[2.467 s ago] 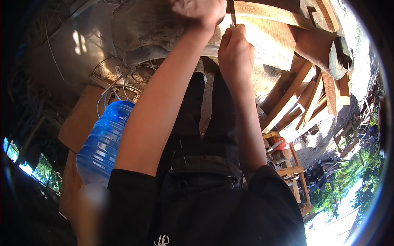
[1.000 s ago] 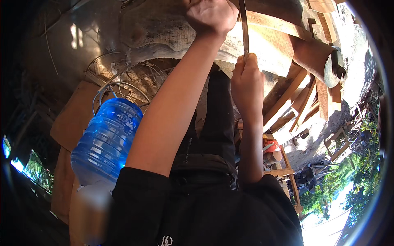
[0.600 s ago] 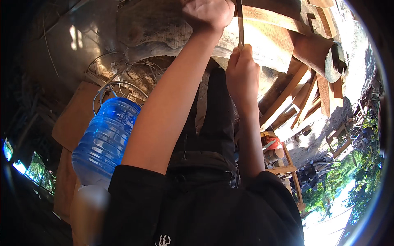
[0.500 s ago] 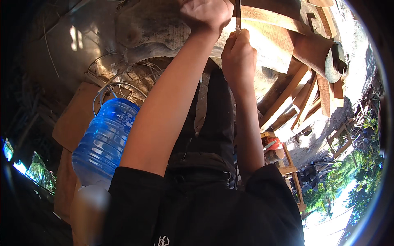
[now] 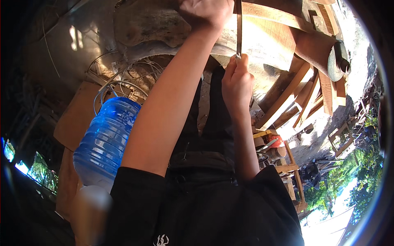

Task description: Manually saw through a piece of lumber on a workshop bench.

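Right hand [image 5: 238, 86] closed in a fist around the near end of a thin dark bar [image 5: 239, 33]. Bar runs straight away from the fist to the far edge of view, across a sunlit pale board [image 5: 269, 43]; far end out of frame. Left hand [image 5: 209, 12] farther off, just left of the bar, wrist bent, fingers cut off by the frame edge: can't tell whether open or gripping, or whether it touches the bar. Worn dark wooden slab [image 5: 145, 35] left of the board. Right side: brown cylinder [image 5: 316, 51] with round metal end, wood strips [image 5: 289, 98] piled at angles nearer in, then a wooden frame [image 5: 292, 167] with a red item [image 5: 277, 141] beside it. Left side: blue ribbed water jug [image 5: 107, 139] beside left forearm, wire loops [image 5: 127, 84] just beyond it.
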`<act>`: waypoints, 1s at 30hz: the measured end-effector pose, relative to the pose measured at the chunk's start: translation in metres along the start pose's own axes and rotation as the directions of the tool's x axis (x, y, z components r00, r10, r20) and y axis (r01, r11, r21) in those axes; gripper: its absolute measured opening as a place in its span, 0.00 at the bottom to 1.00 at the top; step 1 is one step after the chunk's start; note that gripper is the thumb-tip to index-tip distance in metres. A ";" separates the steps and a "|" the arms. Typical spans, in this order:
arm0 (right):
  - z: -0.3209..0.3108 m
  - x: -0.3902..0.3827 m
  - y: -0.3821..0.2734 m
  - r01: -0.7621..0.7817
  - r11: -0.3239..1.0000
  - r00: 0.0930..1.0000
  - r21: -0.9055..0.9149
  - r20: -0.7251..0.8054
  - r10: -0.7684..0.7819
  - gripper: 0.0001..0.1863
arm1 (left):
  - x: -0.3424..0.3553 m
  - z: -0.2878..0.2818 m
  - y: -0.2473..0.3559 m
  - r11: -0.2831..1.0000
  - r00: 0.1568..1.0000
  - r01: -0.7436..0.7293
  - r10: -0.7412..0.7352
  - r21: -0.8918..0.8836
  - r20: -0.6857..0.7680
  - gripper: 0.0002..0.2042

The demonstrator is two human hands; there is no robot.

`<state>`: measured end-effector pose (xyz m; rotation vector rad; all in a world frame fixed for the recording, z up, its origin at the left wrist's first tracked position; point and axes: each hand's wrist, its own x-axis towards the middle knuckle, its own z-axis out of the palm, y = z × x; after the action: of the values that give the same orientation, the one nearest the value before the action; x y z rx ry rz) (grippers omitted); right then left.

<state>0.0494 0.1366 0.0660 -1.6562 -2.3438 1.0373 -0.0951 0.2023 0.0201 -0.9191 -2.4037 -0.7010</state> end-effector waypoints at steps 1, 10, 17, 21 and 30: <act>-0.003 -0.013 0.003 0.009 1.000 1.000 0.003 0.003 -0.009 0.06 | 0.002 -0.004 -0.001 1.000 1.000 0.002 -0.002 0.007 -0.006 0.03; 0.004 0.054 -0.004 0.234 0.972 0.956 0.006 -0.187 -0.228 0.08 | -0.002 0.008 0.007 1.000 1.000 -0.009 0.009 0.015 -0.023 0.02; -0.002 0.004 0.008 0.068 0.998 0.998 0.010 0.007 -0.068 0.08 | 0.003 -0.003 0.002 0.996 1.000 -0.027 0.027 0.090 0.002 0.04; 0.002 0.049 -0.007 0.089 0.995 0.993 0.034 -0.083 -0.086 0.08 | 0.000 0.001 0.009 0.998 1.000 -0.017 0.016 0.057 0.020 0.04; 0.001 0.050 -0.006 0.100 0.995 0.990 0.030 -0.098 -0.096 0.08 | -0.001 0.004 0.010 0.996 0.997 -0.031 0.025 0.079 0.073 0.05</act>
<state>0.0236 0.1780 0.0537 -1.5265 -2.3066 0.9515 -0.0887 0.2106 0.0195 -0.9580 -2.4579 -0.5664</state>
